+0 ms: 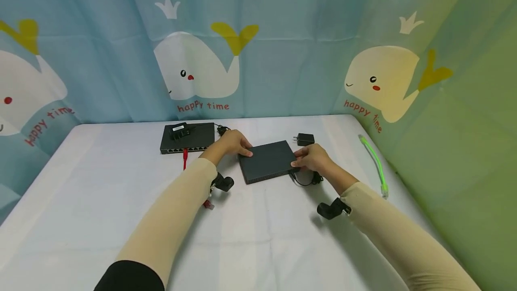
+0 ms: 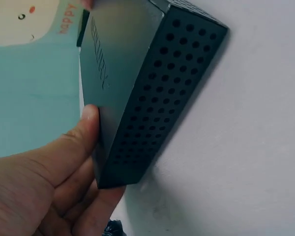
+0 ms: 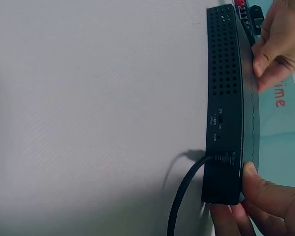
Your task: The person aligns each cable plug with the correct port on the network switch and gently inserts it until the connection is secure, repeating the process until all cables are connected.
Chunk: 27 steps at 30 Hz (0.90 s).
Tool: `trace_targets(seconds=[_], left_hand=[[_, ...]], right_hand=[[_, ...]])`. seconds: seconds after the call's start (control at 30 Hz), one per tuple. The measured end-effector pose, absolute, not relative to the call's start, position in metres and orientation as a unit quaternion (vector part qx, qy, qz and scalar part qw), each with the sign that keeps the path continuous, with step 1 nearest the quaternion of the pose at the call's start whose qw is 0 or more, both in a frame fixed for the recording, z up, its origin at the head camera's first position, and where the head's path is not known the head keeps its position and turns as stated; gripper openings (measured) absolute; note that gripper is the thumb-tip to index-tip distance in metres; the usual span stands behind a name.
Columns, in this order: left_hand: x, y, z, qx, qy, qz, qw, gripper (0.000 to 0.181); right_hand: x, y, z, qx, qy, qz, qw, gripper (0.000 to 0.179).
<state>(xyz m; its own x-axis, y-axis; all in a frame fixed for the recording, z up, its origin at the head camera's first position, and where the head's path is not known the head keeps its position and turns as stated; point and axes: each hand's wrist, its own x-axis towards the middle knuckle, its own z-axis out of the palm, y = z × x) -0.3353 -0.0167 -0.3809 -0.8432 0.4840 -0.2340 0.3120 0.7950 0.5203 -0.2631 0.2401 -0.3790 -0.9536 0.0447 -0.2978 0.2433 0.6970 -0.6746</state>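
Note:
Both hands hold a flat black network switch (image 1: pixel 267 161) over the middle of the white table. My left hand (image 1: pixel 229 144) grips its left end, thumb on top and fingers beneath, as the left wrist view shows on the switch casing (image 2: pixel 115 73). At the opposite end, my right hand (image 1: pixel 316 159) pinches a corner the same way. The right wrist view shows a black power cord (image 3: pixel 183 184) plugged into the switch's vented side (image 3: pixel 223 98), near the right thumb. Part of that cord lies bundled under the right hand.
At the back left lies another black switch (image 1: pixel 202 136) with a power adapter (image 1: pixel 179 132) on top. A red network cable (image 1: pixel 185 156) runs from its front, partly hidden by the left arm. A black plug adapter (image 1: pixel 304 139) and a green network cable (image 1: pixel 375 160) lie to the right.

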Motion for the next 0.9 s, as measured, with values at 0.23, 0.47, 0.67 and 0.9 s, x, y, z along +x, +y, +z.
trace_targets(seconds=[0.23,0.47,0.67,0.9], left_hand=[[-0.319,-0.026,-0.385,0.177,0.936,0.246,0.179,0.037],[-0.301,-0.035,-0.389,0.146,0.936,0.278,0.158,0.036],[-0.285,-0.037,-0.392,0.112,0.934,0.308,0.141,0.034],[-0.273,-0.04,-0.403,0.094,0.928,0.344,0.111,0.032]], right_hand=[[-0.268,0.237,-0.378,0.06,0.91,-0.382,0.148,0.045],[-0.276,0.234,-0.375,0.035,0.895,-0.411,0.167,0.042],[-0.286,0.231,-0.376,0.048,0.892,-0.414,0.176,0.039],[-0.295,0.226,-0.378,0.05,0.898,-0.406,0.162,0.036]])
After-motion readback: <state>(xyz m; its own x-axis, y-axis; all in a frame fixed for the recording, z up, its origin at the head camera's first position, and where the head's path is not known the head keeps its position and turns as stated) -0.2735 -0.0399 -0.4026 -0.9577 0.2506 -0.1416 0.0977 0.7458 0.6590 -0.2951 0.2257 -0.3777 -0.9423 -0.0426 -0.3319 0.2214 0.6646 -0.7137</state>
